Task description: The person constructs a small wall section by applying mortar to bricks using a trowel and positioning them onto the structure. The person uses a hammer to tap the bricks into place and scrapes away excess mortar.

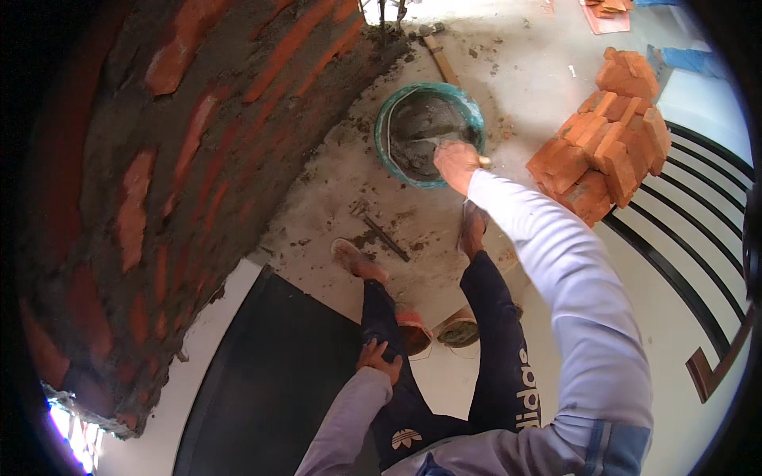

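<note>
My right hand (456, 165) is closed on the handle of a trowel (425, 140), its blade in grey mortar inside a round teal tub (387, 159). My left hand (379, 358) rests on my left thigh with its fingers apart and nothing held. A small hammer (385, 235) lies between my feet and the brick wall (182, 135), whose bricks are smeared with grey mortar. Behind the tub lies a longer wooden-handled tool (443, 63).
Stacked red bricks (599, 143) stand right of the tub, beside black curved railings (690, 198). More bricks (609, 8) lie at the back. Two buckets (457, 332) sit below, by my legs. A dark panel (246, 365) lies at lower left. Mortar crumbs spot the concrete floor (317, 206).
</note>
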Demonstrator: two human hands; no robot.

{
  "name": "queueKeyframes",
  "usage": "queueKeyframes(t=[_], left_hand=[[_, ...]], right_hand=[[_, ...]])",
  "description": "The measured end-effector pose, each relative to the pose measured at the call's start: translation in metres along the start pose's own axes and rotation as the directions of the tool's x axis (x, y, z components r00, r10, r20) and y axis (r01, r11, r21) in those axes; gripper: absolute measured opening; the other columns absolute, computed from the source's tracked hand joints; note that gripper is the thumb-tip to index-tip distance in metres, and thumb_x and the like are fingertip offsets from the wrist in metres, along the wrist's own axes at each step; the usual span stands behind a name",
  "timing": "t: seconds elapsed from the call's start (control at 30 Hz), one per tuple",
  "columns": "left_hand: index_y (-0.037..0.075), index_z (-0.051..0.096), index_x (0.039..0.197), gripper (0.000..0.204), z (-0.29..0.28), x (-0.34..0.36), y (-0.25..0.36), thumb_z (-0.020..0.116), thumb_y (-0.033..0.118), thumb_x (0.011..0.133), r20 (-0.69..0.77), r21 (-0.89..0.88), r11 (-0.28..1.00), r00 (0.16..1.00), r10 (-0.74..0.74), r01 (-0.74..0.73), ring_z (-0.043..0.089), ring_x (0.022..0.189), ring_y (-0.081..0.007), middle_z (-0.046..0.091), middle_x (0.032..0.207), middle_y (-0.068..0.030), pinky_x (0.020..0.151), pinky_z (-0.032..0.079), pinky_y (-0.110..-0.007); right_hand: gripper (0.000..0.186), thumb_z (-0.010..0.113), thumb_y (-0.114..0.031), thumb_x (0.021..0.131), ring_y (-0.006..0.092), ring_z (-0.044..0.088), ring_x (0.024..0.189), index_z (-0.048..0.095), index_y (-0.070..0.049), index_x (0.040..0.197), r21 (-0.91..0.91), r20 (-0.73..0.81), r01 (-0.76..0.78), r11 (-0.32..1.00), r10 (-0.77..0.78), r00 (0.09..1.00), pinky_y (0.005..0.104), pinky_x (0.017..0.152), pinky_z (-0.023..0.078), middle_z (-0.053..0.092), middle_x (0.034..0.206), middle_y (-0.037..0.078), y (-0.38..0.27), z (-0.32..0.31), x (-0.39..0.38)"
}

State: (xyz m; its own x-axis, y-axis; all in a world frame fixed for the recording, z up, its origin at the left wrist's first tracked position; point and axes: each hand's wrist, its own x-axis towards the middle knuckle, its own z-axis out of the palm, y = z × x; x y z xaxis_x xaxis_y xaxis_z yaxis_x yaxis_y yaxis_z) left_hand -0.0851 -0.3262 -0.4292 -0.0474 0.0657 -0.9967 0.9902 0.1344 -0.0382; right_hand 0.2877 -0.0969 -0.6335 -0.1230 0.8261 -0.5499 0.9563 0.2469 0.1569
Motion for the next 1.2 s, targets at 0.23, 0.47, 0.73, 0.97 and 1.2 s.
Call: queueKeyframes(t=[0.23, 0.47, 0.73, 0.97, 1.2], left_hand=[[0.013, 0.048, 0.143, 0.066, -0.009, -0.002, -0.007, 0.063, 0.044, 0.086, 0.012, -0.018, 1.000, 1.000, -0.025, 0.025, 0.021, 0.147, -0.0297, 0.028, 0.158, -0.0116, 0.121, 0.018, -0.040], [0.015, 0.051, 0.141, 0.065, -0.014, 0.000, -0.015, 0.065, 0.046, 0.085, -0.038, -0.015, 1.000, 0.999, 0.014, -0.015, 0.023, 0.147, -0.0306, 0.030, 0.157, -0.0124, 0.121, 0.019, -0.040], [0.015, 0.046, 0.144, 0.068, -0.020, -0.004, -0.011, 0.065, 0.046, 0.086, 0.017, -0.005, 1.000, 0.999, -0.027, 0.027, 0.018, 0.148, -0.0298, 0.026, 0.159, -0.0104, 0.121, 0.017, -0.042], [0.017, 0.052, 0.141, 0.065, -0.012, -0.001, -0.007, 0.064, 0.047, 0.084, -0.049, 0.025, 1.000, 0.999, 0.008, -0.007, 0.022, 0.147, -0.0283, 0.030, 0.157, -0.0082, 0.121, 0.019, -0.041], [0.015, 0.046, 0.145, 0.069, -0.022, 0.000, 0.014, 0.062, 0.047, 0.086, -0.017, 0.022, 1.000, 1.000, 0.021, -0.021, 0.021, 0.147, -0.0302, 0.029, 0.157, -0.0115, 0.121, 0.018, -0.040]], right_hand=[[0.019, 0.064, -0.010, 0.079, 0.0339, 0.070, 0.093, 0.073, 0.000, 0.091, 0.478, 0.332, -0.278, 0.833, 0.121, 0.936, 0.0419, 0.076, 0.057, 0.071, 0.096, 0.020, 0.043, -0.044, -0.025], [0.021, 0.062, -0.015, 0.084, 0.0301, 0.064, 0.060, 0.064, 0.005, 0.082, 0.812, 0.473, -0.469, 0.349, 0.078, 0.878, 0.0415, 0.050, 0.049, 0.064, 0.073, 0.023, -0.006, 0.037, 0.002], [0.029, 0.066, -0.013, 0.085, 0.0204, 0.056, 0.049, 0.056, 0.006, 0.104, 0.878, 0.477, -0.475, 0.060, -0.037, 0.878, 0.0353, 0.040, 0.043, 0.057, 0.064, 0.012, -0.014, 0.035, -0.017], [0.023, 0.070, -0.007, 0.081, 0.0102, 0.047, 0.043, 0.058, 0.000, 0.099, 0.823, 0.411, -0.464, -0.326, -0.221, 0.884, 0.0293, 0.037, 0.039, 0.053, 0.061, 0.002, 0.003, 0.084, -0.023], [0.021, 0.070, -0.004, 0.078, 0.0080, 0.048, 0.047, 0.064, -0.002, 0.098, 0.909, 0.347, -0.365, -0.201, -0.122, 0.930, 0.0263, 0.040, 0.039, 0.056, 0.066, 0.001, 0.068, 0.048, -0.092]])
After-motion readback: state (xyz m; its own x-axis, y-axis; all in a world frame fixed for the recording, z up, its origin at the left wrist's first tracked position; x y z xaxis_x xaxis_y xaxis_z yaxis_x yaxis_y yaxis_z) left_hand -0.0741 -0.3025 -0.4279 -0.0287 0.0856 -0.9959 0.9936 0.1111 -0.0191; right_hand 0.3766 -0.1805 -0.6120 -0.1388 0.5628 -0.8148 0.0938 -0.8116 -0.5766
